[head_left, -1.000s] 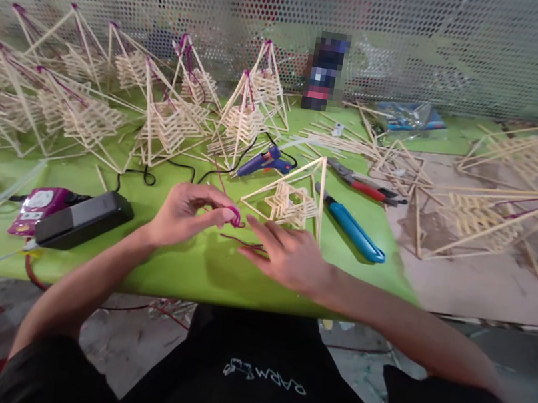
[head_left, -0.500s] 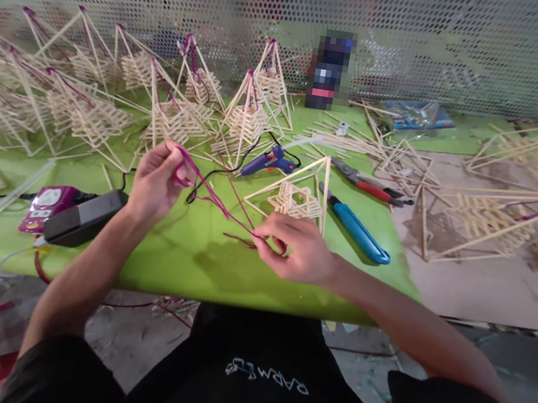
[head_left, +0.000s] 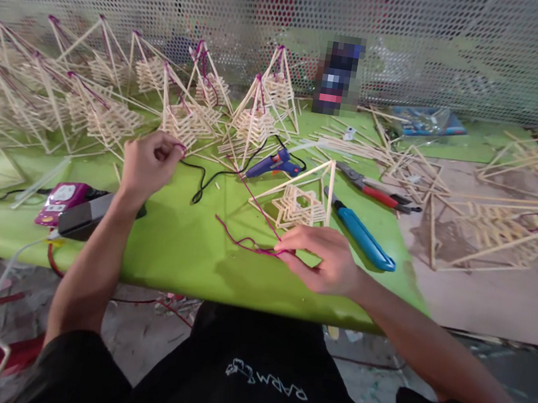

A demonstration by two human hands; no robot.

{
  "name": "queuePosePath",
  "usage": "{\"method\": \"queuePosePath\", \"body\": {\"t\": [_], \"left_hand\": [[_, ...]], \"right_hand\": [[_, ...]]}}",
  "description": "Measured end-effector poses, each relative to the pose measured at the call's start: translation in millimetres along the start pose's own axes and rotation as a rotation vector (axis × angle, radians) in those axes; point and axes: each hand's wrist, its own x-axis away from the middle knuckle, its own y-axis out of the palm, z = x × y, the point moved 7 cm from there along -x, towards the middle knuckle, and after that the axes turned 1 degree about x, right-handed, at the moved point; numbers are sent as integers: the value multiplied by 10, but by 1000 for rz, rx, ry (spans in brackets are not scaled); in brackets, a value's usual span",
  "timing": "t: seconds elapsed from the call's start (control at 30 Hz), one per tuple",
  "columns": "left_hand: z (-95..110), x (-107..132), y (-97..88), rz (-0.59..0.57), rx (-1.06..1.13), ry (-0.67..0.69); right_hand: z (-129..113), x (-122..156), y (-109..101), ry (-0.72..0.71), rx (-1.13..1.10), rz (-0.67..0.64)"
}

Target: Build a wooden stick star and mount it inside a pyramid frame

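Note:
My right hand [head_left: 321, 260] pinches a magenta string [head_left: 254, 248] between thumb and fingertips. One loose end trails left over the green table, and another strand slants up towards the hot glue gun [head_left: 274, 164]. My left hand [head_left: 148, 164] is closed in a pinch, with a short bit of magenta string [head_left: 180, 146] showing at its fingertips; the rest is hidden in the hand. Just beyond my right hand lies a stacked wooden-stick piece [head_left: 298, 206] with a triangular stick frame [head_left: 330, 187]. Beside it are a blue utility knife [head_left: 365, 236] and red-handled pliers [head_left: 378, 194].
Several stick pyramids with magenta string [head_left: 254, 118] crowd the left and back. More stick frames [head_left: 507, 230] stand on a board at the right. A magenta power strip [head_left: 63, 201] and black adapter [head_left: 87, 215] sit at the left. Perforated metal mesh [head_left: 258, 4] backs the table.
My left hand has moved slightly left, and the string no longer stretches between my hands. My right hand has shifted right and down, with the loose string end now lying towards the left.

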Motion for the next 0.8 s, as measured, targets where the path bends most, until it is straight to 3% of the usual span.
{"method": "queuePosePath", "body": {"t": [0.13, 0.23, 0.47, 0.6, 0.8], "left_hand": [[17, 35, 212, -195, 165, -80], [40, 59, 260, -274, 168, -119], [86, 61, 135, -150, -2, -23], [283, 125, 185, -97, -25, 186], [1034, 721, 679, -583, 318, 587]], "right_hand": [[-22, -1, -16, 20, -40, 44], [-3, 9, -19, 45, -70, 64], [-13, 6, -36, 71, -82, 78], [-46, -12, -30, 64, -81, 78], [-86, -20, 54, 11, -110, 12]]}}
